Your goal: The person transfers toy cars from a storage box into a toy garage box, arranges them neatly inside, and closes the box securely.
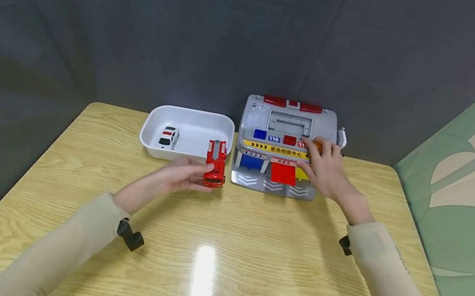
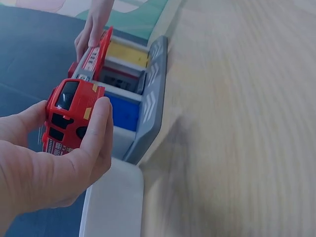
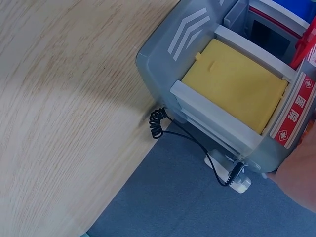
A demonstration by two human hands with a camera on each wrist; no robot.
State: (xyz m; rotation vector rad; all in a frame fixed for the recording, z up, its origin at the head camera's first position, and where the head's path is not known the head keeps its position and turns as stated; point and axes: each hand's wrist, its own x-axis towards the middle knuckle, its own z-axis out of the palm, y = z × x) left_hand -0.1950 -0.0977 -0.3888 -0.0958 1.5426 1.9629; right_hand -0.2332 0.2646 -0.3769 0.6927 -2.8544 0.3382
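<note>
My left hand [image 1: 180, 176] pinches a red toy fire truck [image 1: 215, 165] between thumb and fingers, just above the table in front of a white tray. In the left wrist view the truck's cab [image 2: 74, 98] faces the camera. To the right stands a grey toy emergency station [image 1: 256, 117]. Its red door [image 1: 283, 174] is swung up, while the blue door [image 2: 125, 112] and yellow door [image 3: 237, 84] are down. My right hand [image 1: 328, 172] rests on the station's right front, extended fingers on its top by the orange button [image 1: 318, 144]; its fingertips are partly hidden in the right wrist view.
The white tray [image 1: 205, 116] stands left of the station with a small white toy car [image 1: 168, 137] inside. A coiled black cord [image 3: 157, 122] and a white handle-like part [image 3: 229, 173] hang on the station's side. A dark curtain [image 1: 217, 37] rises behind the table.
</note>
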